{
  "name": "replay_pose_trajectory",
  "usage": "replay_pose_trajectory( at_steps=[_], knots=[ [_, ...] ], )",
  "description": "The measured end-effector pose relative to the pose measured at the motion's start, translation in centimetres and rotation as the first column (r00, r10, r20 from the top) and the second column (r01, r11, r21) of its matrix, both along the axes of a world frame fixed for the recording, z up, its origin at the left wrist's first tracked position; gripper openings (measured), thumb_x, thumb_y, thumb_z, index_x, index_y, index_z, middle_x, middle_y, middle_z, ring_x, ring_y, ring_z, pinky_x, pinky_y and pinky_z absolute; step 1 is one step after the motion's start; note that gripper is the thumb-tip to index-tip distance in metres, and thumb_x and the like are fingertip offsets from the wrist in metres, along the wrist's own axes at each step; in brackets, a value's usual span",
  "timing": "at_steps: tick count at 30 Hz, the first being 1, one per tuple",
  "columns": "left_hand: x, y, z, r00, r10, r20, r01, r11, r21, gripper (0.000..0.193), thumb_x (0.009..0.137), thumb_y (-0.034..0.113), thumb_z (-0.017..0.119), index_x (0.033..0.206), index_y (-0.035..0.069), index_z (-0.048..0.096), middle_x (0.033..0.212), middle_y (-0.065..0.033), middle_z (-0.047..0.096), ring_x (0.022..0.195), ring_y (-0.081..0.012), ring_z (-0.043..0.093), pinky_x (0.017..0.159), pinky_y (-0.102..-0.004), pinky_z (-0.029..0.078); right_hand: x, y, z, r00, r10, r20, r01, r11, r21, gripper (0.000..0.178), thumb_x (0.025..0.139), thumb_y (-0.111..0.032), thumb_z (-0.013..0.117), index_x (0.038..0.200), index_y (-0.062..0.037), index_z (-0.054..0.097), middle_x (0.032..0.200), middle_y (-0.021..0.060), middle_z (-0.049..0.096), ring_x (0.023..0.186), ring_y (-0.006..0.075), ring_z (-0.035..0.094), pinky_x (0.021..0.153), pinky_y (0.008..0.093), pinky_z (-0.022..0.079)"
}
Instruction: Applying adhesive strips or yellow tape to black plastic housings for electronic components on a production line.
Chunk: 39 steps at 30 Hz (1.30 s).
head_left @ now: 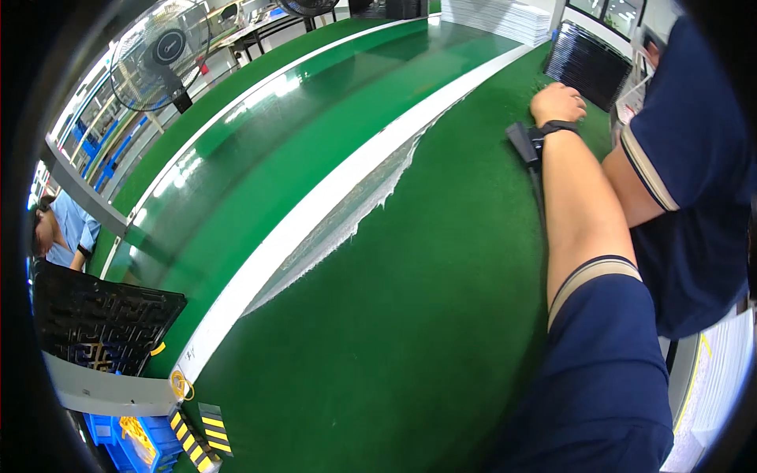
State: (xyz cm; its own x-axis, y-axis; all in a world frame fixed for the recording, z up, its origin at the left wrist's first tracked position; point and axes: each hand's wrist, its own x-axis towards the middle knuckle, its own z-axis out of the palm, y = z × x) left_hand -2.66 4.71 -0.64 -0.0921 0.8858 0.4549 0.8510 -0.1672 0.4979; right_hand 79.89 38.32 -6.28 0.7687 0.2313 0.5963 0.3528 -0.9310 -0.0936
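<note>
My right arm, in a navy sleeve with a tan cuff, stretches away along the right side of the green surface. My right hand (pixel 558 104) is at the far right, its fingers curled in and partly hidden; whether anything is in them does not show. Just beyond it stands a stack of black trays (pixel 587 65), very near the hand. A black strap (pixel 558 127) circles my wrist, with a dark device (pixel 523 143) and a cable running back along the forearm. My left hand is out of view.
A person in navy (pixel 694 158) stands close at my right. White sheets (pixel 497 20) are stacked far off. A white strip (pixel 315 213) with torn film edges it. Black trays (pixel 102 315), a blue bin (pixel 134 441), a fan (pixel 168 49) and another person (pixel 71 225) are at left.
</note>
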Motion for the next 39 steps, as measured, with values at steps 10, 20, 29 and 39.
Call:
replay_pose_trajectory(
  at_steps=[10,20,29,39],
  knots=[
    [7.4,1.9,0.0,0.856,0.051,0.514,-0.169,0.968,0.184,0.017,0.089,0.008,0.051,0.102,-0.004,0.055,0.091,-0.0161,0.062,0.084,-0.0229,0.061,0.080,-0.0330,0.051,-0.8,-2.2,-0.9,0.953,0.291,-0.081,-0.293,0.956,-0.019,0.033,0.089,-0.021,0.042,0.093,-0.0005,0.067,0.103,0.0220,0.062,0.091,0.0361,0.064,0.078,0.0438,0.052],
    [10.6,-0.5,0.8,0.874,-0.362,0.324,0.444,0.866,-0.231,0.040,0.072,0.003,0.065,0.111,0.000,0.056,0.101,-0.0130,0.060,0.086,-0.0210,0.062,0.077,-0.0309,0.049,-32.6,-19.5,1.9,-0.081,0.995,-0.053,-0.972,-0.067,0.224,0.039,0.077,-0.008,0.053,0.115,0.0002,0.056,0.102,0.0211,0.059,0.093,0.0348,0.058,0.082,0.0416,0.048],
    [4.5,-3.2,-0.5,0.540,-0.266,0.798,0.618,0.770,-0.161,0.066,0.070,0.010,0.076,0.127,0.002,0.043,0.115,-0.0096,0.056,0.105,-0.0187,0.055,0.094,-0.0314,0.042,-57.7,-34.7,3.5,-0.955,0.148,-0.257,-0.219,0.236,0.947,0.035,0.087,-0.019,0.055,0.115,0.0032,0.057,0.093,0.0116,0.065,0.079,0.0126,0.058,0.071,0.0274,0.047],
    [-1.9,-3.0,0.3,0.633,-0.121,0.764,0.689,0.537,-0.486,0.045,0.082,0.018,0.066,0.120,-0.002,0.051,0.109,-0.0022,0.059,0.098,-0.0118,0.054,0.090,-0.0262,0.041,-59.0,-24.2,4.8,-0.412,0.832,-0.372,-0.844,-0.195,0.500,0.034,0.074,-0.025,0.069,0.097,-0.0005,0.065,0.085,0.0136,0.063,0.076,0.0255,0.063,0.072,0.0353,0.050]
  ],
)
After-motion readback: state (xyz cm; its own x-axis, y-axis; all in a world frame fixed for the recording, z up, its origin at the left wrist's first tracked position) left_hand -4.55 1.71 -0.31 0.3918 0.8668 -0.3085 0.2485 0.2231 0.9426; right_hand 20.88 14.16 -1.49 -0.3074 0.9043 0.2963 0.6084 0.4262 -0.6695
